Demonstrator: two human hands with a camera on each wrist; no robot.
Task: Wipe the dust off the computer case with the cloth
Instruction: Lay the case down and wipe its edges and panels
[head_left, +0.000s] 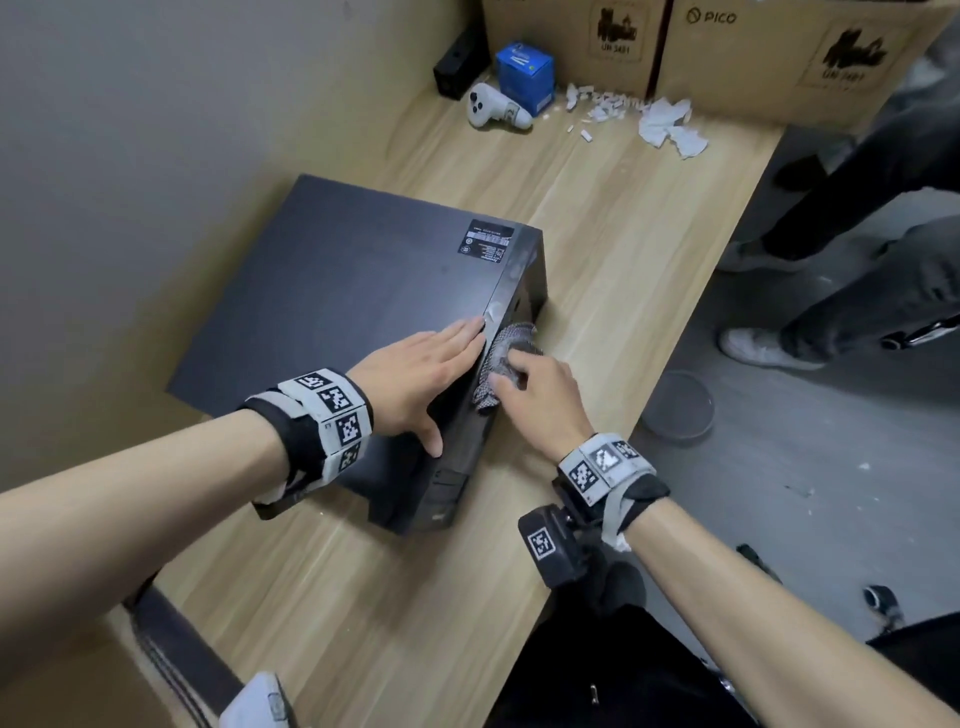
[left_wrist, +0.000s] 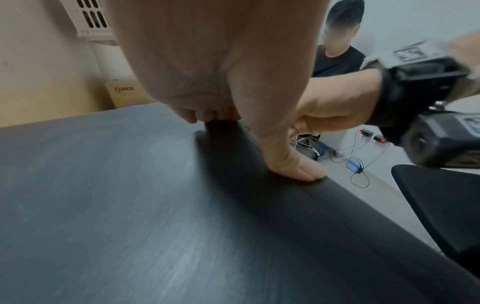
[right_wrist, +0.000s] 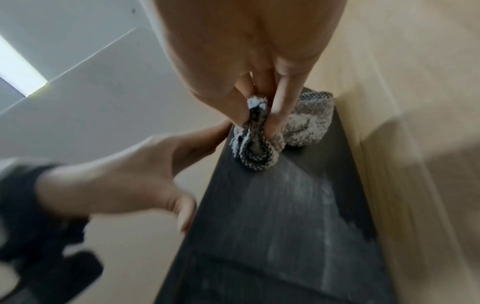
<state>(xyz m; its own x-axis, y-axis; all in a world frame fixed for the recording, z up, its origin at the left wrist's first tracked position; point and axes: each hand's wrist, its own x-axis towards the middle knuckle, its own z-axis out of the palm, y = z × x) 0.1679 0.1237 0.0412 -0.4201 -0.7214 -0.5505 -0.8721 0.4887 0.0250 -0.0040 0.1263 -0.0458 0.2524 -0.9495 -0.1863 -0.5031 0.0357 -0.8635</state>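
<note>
Against the surface's (head_left: 597, 218) left edge lies the computer case (head_left: 332, 301), its broad panel up; the left hand (head_left: 415, 379) presses flat and open on that panel while the right hand (head_left: 540, 395) pinches the bunched cloth (head_left: 506, 348) against the side panel facing the surface's right edge. Pale streaks, probably dust, show on that side in the blurred right-wrist view. Long overlapping strokes with the cloth spread wider would likely clear them, the left hand steadying the case.

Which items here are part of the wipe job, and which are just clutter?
In the job: computer case, cloth, left hand pressing flat on the case, right hand gripping the cloth.

Lying about: game controller, blue box, paper scraps, cardboard boxes.
</note>
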